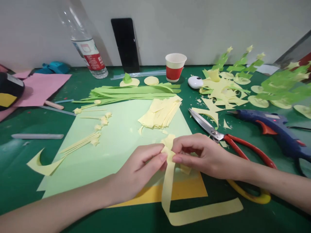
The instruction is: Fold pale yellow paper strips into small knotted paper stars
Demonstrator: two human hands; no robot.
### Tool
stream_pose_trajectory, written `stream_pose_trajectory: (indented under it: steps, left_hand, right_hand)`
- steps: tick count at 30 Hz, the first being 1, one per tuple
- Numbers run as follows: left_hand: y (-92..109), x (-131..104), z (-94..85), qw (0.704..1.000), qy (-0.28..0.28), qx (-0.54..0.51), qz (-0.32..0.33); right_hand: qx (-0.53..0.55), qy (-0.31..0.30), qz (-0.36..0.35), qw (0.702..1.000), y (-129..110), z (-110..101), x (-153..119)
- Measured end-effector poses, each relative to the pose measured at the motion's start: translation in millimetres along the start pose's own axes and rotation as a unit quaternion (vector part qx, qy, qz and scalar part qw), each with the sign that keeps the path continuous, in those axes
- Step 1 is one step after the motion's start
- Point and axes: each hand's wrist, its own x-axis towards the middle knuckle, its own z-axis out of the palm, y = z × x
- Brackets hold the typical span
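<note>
Between my hands is a pale yellow paper strip (169, 181), folded over on itself at the top. My left hand (143, 168) pinches the fold between thumb and forefinger. From the right, my right hand (196, 155) pinches the same strip at its other edge. The long tail hangs down, bends and runs right along the table. Under the hands lie light green sheets (116, 145), with an orange-yellow sheet (155, 194) showing at the near edge. Just beyond my hands is a stack of short yellow paper pieces (161, 111).
Scissors (213, 131) and a blue glue gun (267, 118) lie right. Yellow scraps (223, 92) and green paper plants (282, 87) are behind them. Green strips (136, 92), a paper cup (175, 69), a phone (125, 45) and a bottle (89, 55) line the back. Pink paper (46, 87) lies left.
</note>
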Motion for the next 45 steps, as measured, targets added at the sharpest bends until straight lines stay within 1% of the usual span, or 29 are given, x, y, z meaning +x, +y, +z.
stream_pose_trajectory:
  steps: [3, 6, 10, 15, 18, 22, 26, 30, 33, 38, 42, 45]
  left_hand:
    - [-0.4, -1.2, 0.0, 1.0, -0.002, 0.003, 0.01]
    - [-1.5, -2.1, 0.3, 0.999, 0.0, 0.016, 0.036]
    - [-3.5, -2.4, 0.7, 0.998, 0.006, 0.025, 0.065]
    - [-2.4, -4.0, 0.6, 0.998, 0.018, 0.053, 0.029]
    - [-0.1, -3.8, 0.7, 0.998, 0.018, 0.059, 0.019]
    - [1.9, -2.9, 2.3, 0.997, 0.018, 0.07, 0.002]
    - [0.8, -3.1, 3.6, 0.997, 0.027, 0.071, 0.001]
    - [-1.2, -3.2, 3.1, 0.997, 0.01, 0.071, 0.01]
    - [-0.7, -3.0, 3.5, 0.997, 0.003, 0.075, 0.012]
    - [2.4, -3.0, 2.7, 0.997, -0.006, 0.072, 0.019]
    - [3.1, -2.4, 1.3, 0.998, -0.018, 0.054, 0.035]
    - [2.4, -1.0, 3.6, 0.998, -0.014, 0.051, 0.039]
  right_hand:
    - [0.016, -0.002, 0.011, 1.0, 0.0, 0.6, -1.0]
    - [0.031, -0.006, 0.021, 0.999, -0.1, 1.0, -0.7]
    - [0.056, -0.026, 0.032, 0.998, 0.0, 0.5, 0.1]
    - [0.066, -0.034, 0.049, 0.996, 1.2, -0.6, -0.3]
    - [0.071, -0.037, 0.062, 0.995, 2.1, -1.2, -0.8]
    - [0.076, -0.021, 0.066, 0.995, 1.9, -1.9, -1.7]
    - [0.082, -0.017, 0.053, 0.995, 1.5, -2.5, -3.1]
    - [0.089, -0.031, 0.02, 0.995, 1.2, -3.3, -4.8]
    - [0.072, -0.026, -0.005, 0.997, -0.2, -2.8, -5.7]
    - [0.012, -0.005, -0.017, 1.0, -2.5, -1.1, -5.8]
    - [-0.027, 0.033, -0.035, 0.998, -1.6, -2.5, -6.3]
    - [-0.056, 0.057, -0.048, 0.996, 0.1, -4.1, -7.3]
